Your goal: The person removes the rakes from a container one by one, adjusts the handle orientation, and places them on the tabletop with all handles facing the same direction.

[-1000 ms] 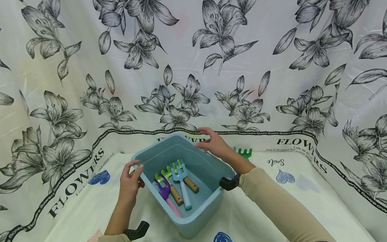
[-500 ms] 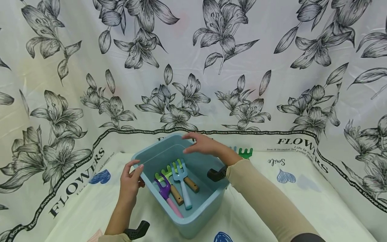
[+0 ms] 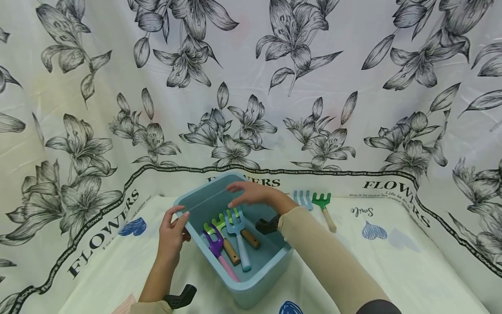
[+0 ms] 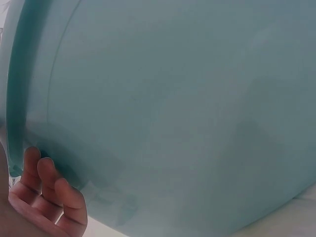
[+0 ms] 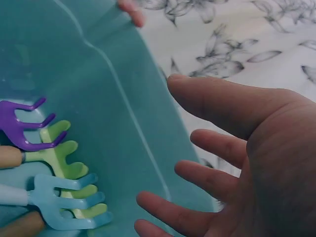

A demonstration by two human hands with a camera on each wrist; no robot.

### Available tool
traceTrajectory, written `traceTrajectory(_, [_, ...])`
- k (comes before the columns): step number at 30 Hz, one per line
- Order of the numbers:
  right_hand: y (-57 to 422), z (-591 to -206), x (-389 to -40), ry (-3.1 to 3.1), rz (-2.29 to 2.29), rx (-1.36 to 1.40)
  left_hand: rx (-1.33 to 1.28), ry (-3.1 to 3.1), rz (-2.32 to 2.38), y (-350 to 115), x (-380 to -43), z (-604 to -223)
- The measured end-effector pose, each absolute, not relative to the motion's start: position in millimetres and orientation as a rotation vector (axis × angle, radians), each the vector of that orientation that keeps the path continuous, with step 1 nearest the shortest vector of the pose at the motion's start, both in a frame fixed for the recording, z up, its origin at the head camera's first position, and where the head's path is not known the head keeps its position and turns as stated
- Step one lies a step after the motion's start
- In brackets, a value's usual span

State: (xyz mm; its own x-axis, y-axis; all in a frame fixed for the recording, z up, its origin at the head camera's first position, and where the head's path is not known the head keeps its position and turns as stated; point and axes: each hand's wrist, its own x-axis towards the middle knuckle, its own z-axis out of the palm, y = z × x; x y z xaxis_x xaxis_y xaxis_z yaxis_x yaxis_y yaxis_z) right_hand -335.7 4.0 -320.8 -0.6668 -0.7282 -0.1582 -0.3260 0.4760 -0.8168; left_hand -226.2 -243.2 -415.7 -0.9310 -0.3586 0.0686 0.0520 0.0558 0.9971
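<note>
A blue-green plastic bin (image 3: pixel 255 291) stands tilted toward the camera. My left hand (image 3: pixel 171 233) grips its left rim, with fingers (image 4: pixel 69 200) beneath the lip in the left wrist view. Inside lie a purple hand fork (image 3: pixel 215 247) with a pink handle, a light blue hand fork (image 3: pixel 243 255), and two lime-green rakes with wooden handles, the nearer handle (image 3: pixel 231 252) showing plainly. Over the bin hovers my right hand (image 3: pixel 252 194), holding nothing. Its fingers (image 5: pixel 212 180) are spread apart in the right wrist view, with the tools' tines to their left.
Behind the bin to the right, a green rake (image 3: pixel 322 201) with a wooden handle lies on the pale cloth, beside a light blue rake (image 3: pixel 303 199). A flower-printed curtain (image 3: pixel 313 109) hangs at the back. Something pale pink (image 3: pixel 124 305) shows at the lower left.
My right hand has left the bin's far right rim and moved left and down over the opening, uncovering the rakes behind. The left hand keeps its grip; the bin stays about where it was.
</note>
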Motion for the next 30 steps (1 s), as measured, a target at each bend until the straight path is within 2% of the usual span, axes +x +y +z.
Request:
traceTrajectory(16, [-19.6,-356.6,-335.4,2.222,-0.671,-0.921,0.271,-2.01,-1.945,-243.1,-226.9,-417.2])
traceTrajectory(30, [-27.9,-362.0,-329.4,2.111,-0.503,-0.811,0.267,-2.016,-1.936,-244.4,-226.7,-418.4])
